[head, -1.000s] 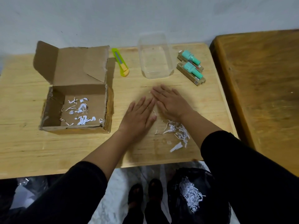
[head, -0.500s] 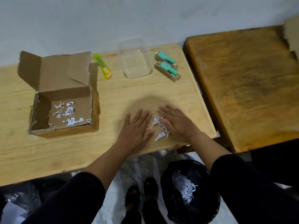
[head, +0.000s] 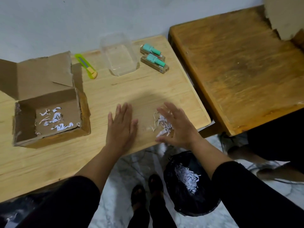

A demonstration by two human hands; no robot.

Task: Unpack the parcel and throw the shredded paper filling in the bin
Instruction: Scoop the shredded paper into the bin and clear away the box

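Note:
An open cardboard parcel box (head: 49,112) stands on the left of the light wooden table (head: 148,89), with a few white paper shreds (head: 54,120) on its floor. A small heap of shredded paper (head: 162,125) lies near the table's front edge. My right hand (head: 178,129) hovers over that heap with fingers spread and curled. My left hand (head: 121,127) lies flat on the table to the left of the heap, fingers apart. Below the edge, on the floor, a bin lined with a black bag (head: 192,183) holds shredded paper (head: 187,177).
A yellow-green utility knife (head: 86,68), a clear plastic container (head: 119,55) and two teal items on brown card packs (head: 154,57) lie at the table's back. A darker wooden table (head: 238,63) adjoins on the right. My feet (head: 148,195) stand beside the bin.
Both hands have swept the loose shreds toward the table's front edge and then separated; the right hand has lifted and spread over the heap. The camera view has shifted right.

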